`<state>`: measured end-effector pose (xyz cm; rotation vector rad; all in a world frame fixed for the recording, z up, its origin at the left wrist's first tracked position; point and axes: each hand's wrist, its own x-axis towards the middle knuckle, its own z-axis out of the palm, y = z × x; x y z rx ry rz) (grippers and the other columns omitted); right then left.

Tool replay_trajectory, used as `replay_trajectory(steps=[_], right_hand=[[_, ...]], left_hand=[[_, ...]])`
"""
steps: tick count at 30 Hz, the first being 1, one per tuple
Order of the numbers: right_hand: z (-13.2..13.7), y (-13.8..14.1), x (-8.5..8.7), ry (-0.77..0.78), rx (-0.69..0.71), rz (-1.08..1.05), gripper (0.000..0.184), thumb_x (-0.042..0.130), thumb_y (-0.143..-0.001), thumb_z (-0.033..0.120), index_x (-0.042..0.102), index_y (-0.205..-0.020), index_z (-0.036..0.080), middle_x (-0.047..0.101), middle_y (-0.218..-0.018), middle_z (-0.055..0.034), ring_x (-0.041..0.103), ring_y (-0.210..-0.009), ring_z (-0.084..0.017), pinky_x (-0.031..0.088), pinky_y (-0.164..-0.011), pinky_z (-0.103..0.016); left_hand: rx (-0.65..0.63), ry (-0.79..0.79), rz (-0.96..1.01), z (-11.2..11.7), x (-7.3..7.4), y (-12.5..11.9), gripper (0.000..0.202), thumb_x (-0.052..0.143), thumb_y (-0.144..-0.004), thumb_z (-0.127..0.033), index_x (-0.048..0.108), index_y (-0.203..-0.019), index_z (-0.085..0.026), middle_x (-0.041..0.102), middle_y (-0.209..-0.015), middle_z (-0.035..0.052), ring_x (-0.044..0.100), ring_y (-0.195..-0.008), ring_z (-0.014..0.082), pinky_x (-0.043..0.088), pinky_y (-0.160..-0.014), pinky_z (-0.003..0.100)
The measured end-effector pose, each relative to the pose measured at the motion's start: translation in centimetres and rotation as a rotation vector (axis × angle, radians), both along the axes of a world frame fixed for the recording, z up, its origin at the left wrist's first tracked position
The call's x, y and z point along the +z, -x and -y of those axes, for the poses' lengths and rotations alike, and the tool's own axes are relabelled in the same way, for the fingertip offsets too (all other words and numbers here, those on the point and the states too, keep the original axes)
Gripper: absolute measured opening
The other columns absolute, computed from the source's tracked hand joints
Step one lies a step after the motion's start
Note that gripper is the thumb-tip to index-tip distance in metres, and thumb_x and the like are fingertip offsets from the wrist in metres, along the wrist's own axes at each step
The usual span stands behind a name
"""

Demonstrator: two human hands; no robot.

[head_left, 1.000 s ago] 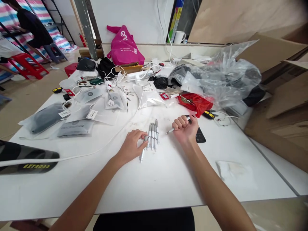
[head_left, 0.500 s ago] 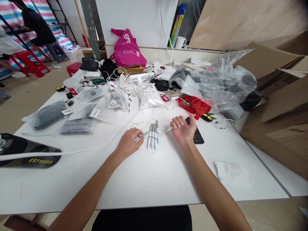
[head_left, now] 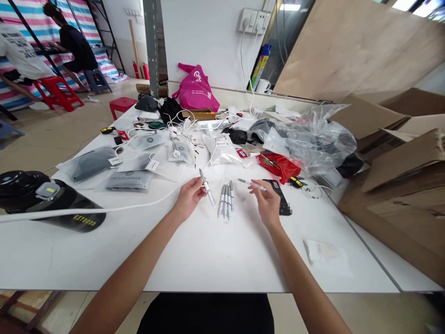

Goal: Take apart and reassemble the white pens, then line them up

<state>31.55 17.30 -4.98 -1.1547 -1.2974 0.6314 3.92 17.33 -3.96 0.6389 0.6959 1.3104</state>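
The left hand (head_left: 189, 198) has its grip closed on a white pen (head_left: 207, 189), pinched at the lower end between thumb and fingers, so the pen stands tilted above the surface (head_left: 215, 260) with its grey tip pointing up and away. Just to the right, a row of pens (head_left: 226, 202) lies flat and close together on the surface, between the two hands. The right hand (head_left: 268, 204) keeps a narrow grip on a second pen (head_left: 251, 183), held lightly in the fingertips, almost level, tip toward the left. I think this work goes best when each pen is held nearer its middle, so it cannot swing, and when the hands stay clear of the row, because one touch may roll those pens apart. A black phone (head_left: 283, 204) lies just beside the right hand and could be pushed. As for containers, the flat clear packets (head_left: 129, 178) at the left are sealed, with grey items and paper labels inside. The pink bag (head_left: 196, 90) at the back does not show its content, and neither does the white mug (head_left: 263, 85). The red bag (head_left: 281, 166) seems to hold something small, but I cannot tell what. The big clear plastic bag (head_left: 318, 139) has dark things in it. The cardboard boxes (head_left: 403, 157) at the far right hide their inside.
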Motion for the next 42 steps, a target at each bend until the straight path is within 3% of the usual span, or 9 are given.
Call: replay_trajectory(steps=[4, 8, 13, 20, 26, 31, 33, 38, 42], right_hand=[[3.0, 0.4, -1.4, -0.031, 0.080, 0.463, 0.037, 0.070, -0.100, 0.051, 0.077, -0.126, 0.026, 0.064, -0.131, -0.0147, 0.072, -0.106, -0.027, 0.062, -0.093, -0.047], [4.9, 1.0, -2.0, 0.005, 0.255, 0.631, 0.038, 0.061, -0.105, 0.047, 0.071, -0.138, 0.030, 0.057, -0.144, -0.0171, 0.072, -0.112, -0.029, 0.067, -0.080, -0.042], [5.5, 1.2, -1.7, 0.000, 0.278, 0.757, 0.042, 0.061, -0.105, 0.046, 0.066, -0.144, 0.031, 0.057, -0.151, -0.0161, 0.070, -0.123, -0.032, 0.066, -0.067, -0.037], [4.4, 0.7, -0.9, -0.085, 0.274, 0.943, 0.039, 0.059, -0.107, 0.044, 0.067, -0.142, 0.030, 0.068, -0.146, -0.0118, 0.067, -0.131, -0.034, 0.056, -0.109, -0.056], [3.1, 2.5, 1.6, 0.001, 0.327, 0.710, 0.044, 0.043, -0.112, 0.050, 0.064, -0.142, 0.026, 0.068, -0.144, -0.0135, 0.065, -0.132, -0.032, 0.051, -0.110, -0.052], [1.3, 6.8, 3.4, 0.168, 0.514, 0.588, 0.048, 0.049, -0.110, 0.057, 0.058, -0.145, 0.026, 0.077, -0.096, -0.0052, 0.070, -0.083, -0.023, 0.053, -0.078, -0.036], [0.4, 8.0, 3.2, 0.132, 0.538, 0.612, 0.045, 0.042, -0.113, 0.055, 0.061, -0.140, 0.026, 0.076, -0.095, -0.0055, 0.069, -0.081, -0.022, 0.050, -0.077, -0.034], [-0.9, 8.0, 1.2, 0.086, 0.441, 0.629, 0.043, 0.034, -0.114, 0.057, 0.064, -0.119, 0.026, 0.068, -0.081, -0.0030, 0.059, -0.067, -0.020, 0.040, -0.067, -0.031], [-0.5, 7.1, 0.2, 0.087, 0.465, 0.644, 0.046, 0.033, -0.112, 0.062, 0.061, -0.103, 0.027, 0.053, -0.067, 0.0011, 0.046, -0.055, -0.016, 0.032, -0.061, -0.030]], left_hand=[[-0.024, 0.034, 0.105, 0.1, 0.1, 0.1, 0.037, 0.092, -0.082, -0.034, 0.080, -0.112, -0.016, 0.069, -0.095, 0.0029, 0.059, -0.077, 0.0082, 0.052, -0.077, 0.023], [-0.067, 0.038, 0.138, 0.3, 0.0, 0.1, 0.036, 0.092, -0.082, -0.034, 0.080, -0.111, -0.016, 0.069, -0.094, 0.0029, 0.061, -0.079, 0.0091, 0.052, -0.077, 0.024], [-0.101, 0.039, 0.150, 0.4, -0.3, -0.1, 0.033, 0.091, -0.084, -0.034, 0.081, -0.111, -0.017, 0.068, -0.092, 0.0023, 0.061, -0.079, 0.0089, 0.052, -0.076, 0.023], [-0.123, 0.044, 0.120, 0.5, -0.8, -0.3, 0.033, 0.091, -0.084, -0.035, 0.082, -0.111, -0.019, 0.071, -0.096, 0.0029, 0.063, -0.081, 0.0094, 0.050, -0.078, 0.023], [-0.057, 0.030, 0.007, 0.5, -0.8, -0.7, 0.033, 0.093, -0.081, -0.037, 0.082, -0.104, -0.017, 0.075, -0.100, 0.0056, 0.068, -0.092, 0.0138, 0.048, -0.083, 0.026], [0.031, -0.073, -0.114, 0.5, -0.9, -1.0, 0.031, 0.094, -0.078, -0.039, 0.076, -0.087, -0.016, 0.075, -0.094, 0.0042, 0.068, -0.094, 0.0167, 0.051, -0.096, 0.033], [0.052, -0.086, -0.144, 0.4, -1.0, -0.9, 0.030, 0.093, -0.079, -0.039, 0.074, -0.087, -0.017, 0.076, -0.098, 0.0041, 0.069, -0.099, 0.0172, 0.050, -0.100, 0.034], [-0.002, -0.136, -0.103, 0.1, -1.0, -0.4, 0.043, 0.085, -0.090, -0.041, 0.075, -0.129, -0.026, 0.070, -0.147, 0.0092, 0.058, -0.144, 0.0249, 0.044, -0.117, 0.038], [-0.025, -0.128, -0.147, 0.1, -0.9, -0.3, 0.036, 0.085, -0.090, -0.043, 0.080, -0.119, -0.023, 0.078, -0.131, 0.0109, 0.070, -0.127, 0.0252, 0.048, -0.115, 0.041]])
